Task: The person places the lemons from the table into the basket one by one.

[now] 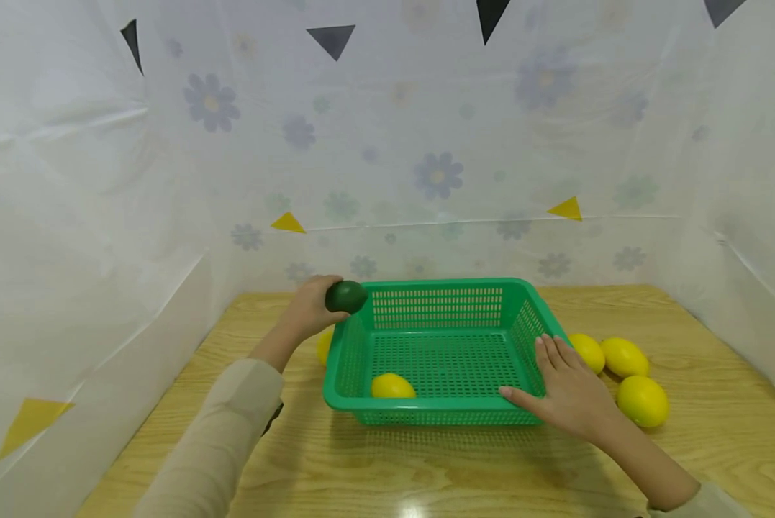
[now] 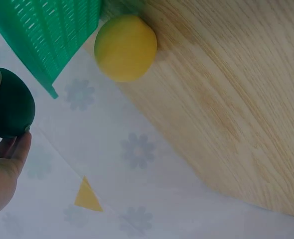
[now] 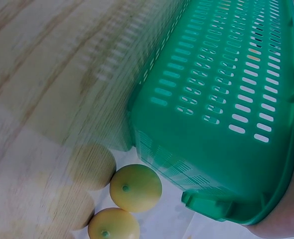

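The left hand [image 1: 311,306] grips a green fruit [image 1: 346,297] at the far left corner of the basket [image 1: 439,403]; the right hand [image 1: 570,392], fingers straight, rests by the near right corner. Apparently loading; next calls for lowering, then release.

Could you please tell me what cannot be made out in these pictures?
- Outer left yellow fruit, head view: mostly hidden by the green basket.
- Inside yellow fruit, head view: underside hidden by the basket's front rim.
- Left hand and dark green fruit, left wrist view: cut off by the left edge.
- Dark object, head view: mostly hidden by the left sleeve.
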